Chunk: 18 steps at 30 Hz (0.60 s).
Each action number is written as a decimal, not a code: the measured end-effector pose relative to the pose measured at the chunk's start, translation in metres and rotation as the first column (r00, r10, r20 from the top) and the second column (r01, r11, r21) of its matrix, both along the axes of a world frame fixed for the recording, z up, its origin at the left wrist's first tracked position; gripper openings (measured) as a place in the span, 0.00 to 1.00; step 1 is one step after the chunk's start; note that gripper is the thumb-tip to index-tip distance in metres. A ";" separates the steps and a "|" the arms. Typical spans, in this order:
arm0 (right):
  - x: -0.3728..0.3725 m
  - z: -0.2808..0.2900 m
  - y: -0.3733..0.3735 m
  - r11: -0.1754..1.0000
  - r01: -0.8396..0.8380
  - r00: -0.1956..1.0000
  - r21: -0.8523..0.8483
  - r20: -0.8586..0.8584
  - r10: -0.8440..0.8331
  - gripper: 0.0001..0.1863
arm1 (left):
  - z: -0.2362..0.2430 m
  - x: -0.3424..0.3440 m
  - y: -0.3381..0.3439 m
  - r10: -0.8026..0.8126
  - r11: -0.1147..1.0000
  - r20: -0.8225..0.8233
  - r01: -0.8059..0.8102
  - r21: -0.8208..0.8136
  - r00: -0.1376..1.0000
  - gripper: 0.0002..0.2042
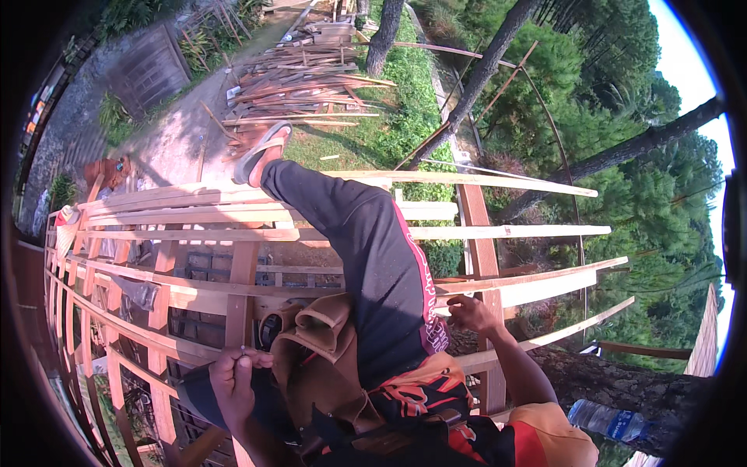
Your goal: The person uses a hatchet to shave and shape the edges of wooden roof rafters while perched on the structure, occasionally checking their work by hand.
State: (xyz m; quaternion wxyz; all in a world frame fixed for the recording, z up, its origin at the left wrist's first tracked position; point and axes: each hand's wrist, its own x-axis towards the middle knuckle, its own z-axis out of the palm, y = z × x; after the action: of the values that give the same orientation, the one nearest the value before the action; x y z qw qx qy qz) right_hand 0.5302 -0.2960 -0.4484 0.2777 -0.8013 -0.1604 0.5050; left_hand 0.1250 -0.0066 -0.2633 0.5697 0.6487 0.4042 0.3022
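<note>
My left hand (231, 383) is closed in a pinch beside a brown leather tool pouch (315, 366) at my waist. A tiny grey nail-like tip (243, 351) shows at its fingertips; most of that piece is hidden. My right hand (473, 315) is held beside my thigh, above a wooden batten (537, 282). Its fingers are loosely bent and apart, with nothing visible in them. My leg in dark trousers (373, 257) stretches forward across the roof battens, and a sandal (261, 152) rests over the far ones.
Long battens (187, 214) cross wider rafters (243, 284), with gaps showing the ground below. A plastic water bottle (607, 420) lies at the lower right near a tree trunk (607, 381). Piled lumber (303, 78) lies on the ground ahead. Trees (607, 156) stand to the right.
</note>
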 end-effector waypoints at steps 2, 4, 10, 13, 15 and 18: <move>-0.016 -0.040 -0.020 0.959 -0.260 0.946 -0.113 0.169 0.276 0.35 | 0.005 0.003 0.003 -0.015 1.000 0.020 0.015 0.003 1.000 0.07; -0.032 -0.071 -0.020 0.833 -0.473 0.739 -0.286 0.387 0.552 0.44 | 0.014 0.005 0.009 -0.010 0.999 0.032 0.009 0.051 0.999 0.08; -0.044 -0.178 -0.051 0.959 -0.178 0.838 0.220 0.545 0.031 0.48 | 0.013 -0.024 0.014 0.072 0.987 0.070 -0.081 0.140 0.995 0.09; -0.021 -0.238 -0.073 0.910 -0.184 0.815 0.371 0.576 -0.070 0.38 | 0.001 -0.043 0.013 0.188 0.971 0.220 -0.215 0.107 0.957 0.11; -0.008 -0.284 -0.083 0.865 -0.104 0.844 0.491 0.503 -0.185 0.30 | -0.004 -0.055 0.014 0.290 0.940 0.372 -0.335 0.062 0.882 0.12; -0.037 -0.283 -0.058 0.881 0.099 0.921 0.462 0.292 -0.257 0.25 | -0.005 -0.072 0.017 0.400 0.862 0.456 -0.495 0.107 0.795 0.13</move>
State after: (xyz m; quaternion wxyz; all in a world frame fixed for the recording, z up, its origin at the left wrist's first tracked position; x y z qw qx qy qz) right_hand 0.4936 -0.3542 -0.7316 0.4644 -0.8053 -0.2406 0.2792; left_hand 0.0527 0.0103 -0.2684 0.4787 0.5128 0.3787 0.6038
